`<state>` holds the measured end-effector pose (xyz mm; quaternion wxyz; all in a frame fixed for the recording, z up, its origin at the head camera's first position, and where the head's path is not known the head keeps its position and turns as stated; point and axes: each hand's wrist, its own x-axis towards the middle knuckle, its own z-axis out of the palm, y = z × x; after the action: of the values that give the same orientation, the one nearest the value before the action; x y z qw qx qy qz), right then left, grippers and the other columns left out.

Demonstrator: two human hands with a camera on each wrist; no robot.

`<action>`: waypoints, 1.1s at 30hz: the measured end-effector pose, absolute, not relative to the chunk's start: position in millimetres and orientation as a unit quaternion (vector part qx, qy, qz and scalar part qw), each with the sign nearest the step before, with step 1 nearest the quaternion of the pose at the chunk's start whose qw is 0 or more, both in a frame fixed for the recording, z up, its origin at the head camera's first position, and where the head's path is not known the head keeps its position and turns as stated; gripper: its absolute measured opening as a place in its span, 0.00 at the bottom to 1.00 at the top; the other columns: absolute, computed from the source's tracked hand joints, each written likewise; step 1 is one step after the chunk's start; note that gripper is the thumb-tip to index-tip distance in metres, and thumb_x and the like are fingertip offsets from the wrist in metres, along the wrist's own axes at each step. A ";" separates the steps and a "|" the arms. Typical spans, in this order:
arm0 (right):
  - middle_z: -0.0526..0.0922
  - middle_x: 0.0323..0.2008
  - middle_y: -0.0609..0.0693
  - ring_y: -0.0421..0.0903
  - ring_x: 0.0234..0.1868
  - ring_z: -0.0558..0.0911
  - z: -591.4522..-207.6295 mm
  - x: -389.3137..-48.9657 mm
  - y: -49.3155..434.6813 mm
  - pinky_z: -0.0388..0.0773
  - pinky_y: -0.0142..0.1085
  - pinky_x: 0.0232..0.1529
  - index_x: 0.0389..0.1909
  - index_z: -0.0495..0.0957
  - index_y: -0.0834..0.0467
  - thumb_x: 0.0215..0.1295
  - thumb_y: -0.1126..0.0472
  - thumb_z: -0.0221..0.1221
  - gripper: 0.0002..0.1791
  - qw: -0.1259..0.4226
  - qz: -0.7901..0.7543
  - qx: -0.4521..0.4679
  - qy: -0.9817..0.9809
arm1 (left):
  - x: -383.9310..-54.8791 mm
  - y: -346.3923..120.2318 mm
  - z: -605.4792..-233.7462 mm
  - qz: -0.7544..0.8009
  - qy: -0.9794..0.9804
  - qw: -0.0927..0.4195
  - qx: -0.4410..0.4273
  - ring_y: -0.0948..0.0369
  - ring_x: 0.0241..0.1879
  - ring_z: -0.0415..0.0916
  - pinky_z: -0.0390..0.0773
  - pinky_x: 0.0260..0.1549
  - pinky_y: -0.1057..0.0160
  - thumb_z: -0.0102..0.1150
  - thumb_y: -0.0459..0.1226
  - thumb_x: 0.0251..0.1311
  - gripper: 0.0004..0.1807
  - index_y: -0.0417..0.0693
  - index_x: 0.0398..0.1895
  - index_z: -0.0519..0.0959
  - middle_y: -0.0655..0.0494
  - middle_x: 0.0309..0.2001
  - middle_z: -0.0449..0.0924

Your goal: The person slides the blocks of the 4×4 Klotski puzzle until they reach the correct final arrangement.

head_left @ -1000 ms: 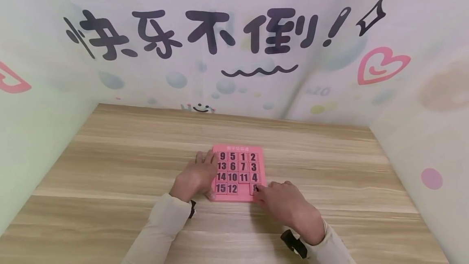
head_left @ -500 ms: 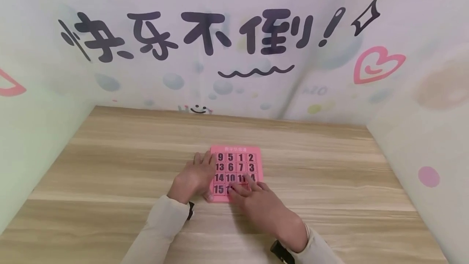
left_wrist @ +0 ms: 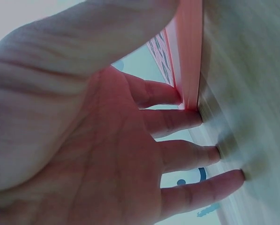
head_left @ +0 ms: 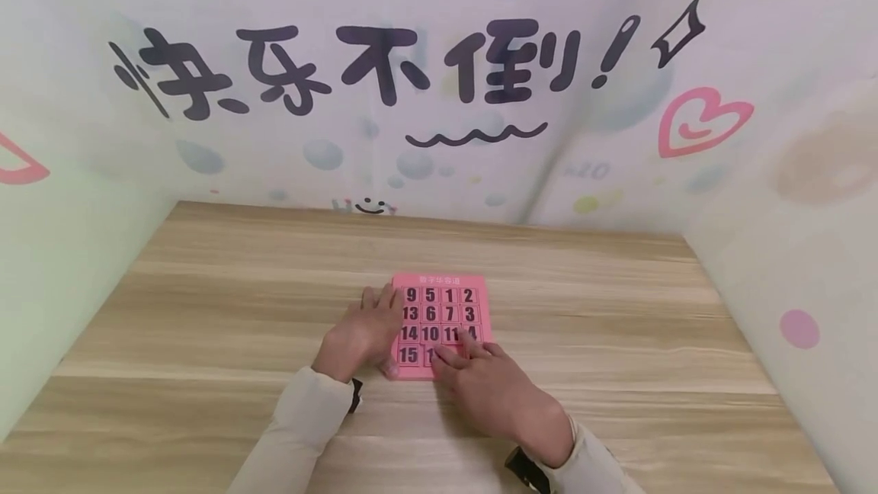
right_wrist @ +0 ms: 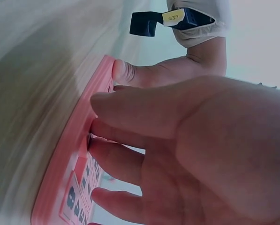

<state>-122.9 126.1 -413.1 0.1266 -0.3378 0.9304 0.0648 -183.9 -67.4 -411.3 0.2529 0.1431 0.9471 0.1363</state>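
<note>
A pink number sliding puzzle (head_left: 487,303) lies flat on the wooden table, its black-numbered tiles facing up. My left hand (head_left: 357,338) steadies its left side. In the left wrist view, the extended fingers (left_wrist: 175,123) have two tips against the puzzle's side wall and two on the tabletop; the thumb is at the near left corner. My right hand (head_left: 490,391) lies over the near right part with fingers extended. One fingertip is on the tile after 15 (head_left: 408,356), partly covering it, and another is by 11 and 4. The 8 tile (right_wrist: 71,201) shows in the right wrist view.
The wooden table (head_left: 617,341) extends around the puzzle. A white printed backdrop (head_left: 439,166) with large black characters rises along its far edge, and pale side panels (head_left: 789,250) flank it. Dark wrist straps (head_left: 528,471) are on both sleeves.
My right hand has moved left from the 8 tile to the tile beside 15, its fingers spreading over the near rows. The left hand stays at the puzzle's left side. The head view shifted slightly.
</note>
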 end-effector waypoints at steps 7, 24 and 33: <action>0.70 0.70 0.42 0.57 0.72 0.67 -409.1 -122.6 127.0 0.72 0.55 0.64 0.69 0.72 0.47 0.74 0.52 0.51 0.24 0.132 0.050 -0.336 0.931 | -182.9 -69.6 -413.2 0.137 0.947 0.252 0.144 0.35 0.76 0.37 0.48 0.74 0.40 0.79 0.39 0.38 0.65 0.34 0.78 0.47 0.36 0.79 0.39; 0.72 0.69 0.44 0.60 0.70 0.69 -404.4 -125.6 131.8 0.72 0.56 0.64 0.66 0.75 0.44 0.75 0.53 0.50 0.21 0.148 0.017 -0.305 0.941 | -187.3 -71.1 -411.2 0.140 0.943 0.270 0.134 0.36 0.77 0.34 0.44 0.75 0.41 0.77 0.40 0.41 0.64 0.33 0.78 0.45 0.37 0.79 0.37; 0.74 0.67 0.45 0.60 0.67 0.73 -403.4 -124.0 137.5 0.75 0.56 0.60 0.62 0.78 0.45 0.73 0.53 0.53 0.19 0.131 0.022 -0.303 0.944 | -185.8 -70.1 -412.0 0.156 0.941 0.270 0.133 0.36 0.77 0.33 0.44 0.75 0.41 0.77 0.39 0.40 0.65 0.32 0.77 0.44 0.36 0.79 0.37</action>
<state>-124.0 137.5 -403.4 0.1305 -0.3030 0.9438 0.0215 -185.8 -70.1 -412.0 0.2698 0.1332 0.9409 0.1556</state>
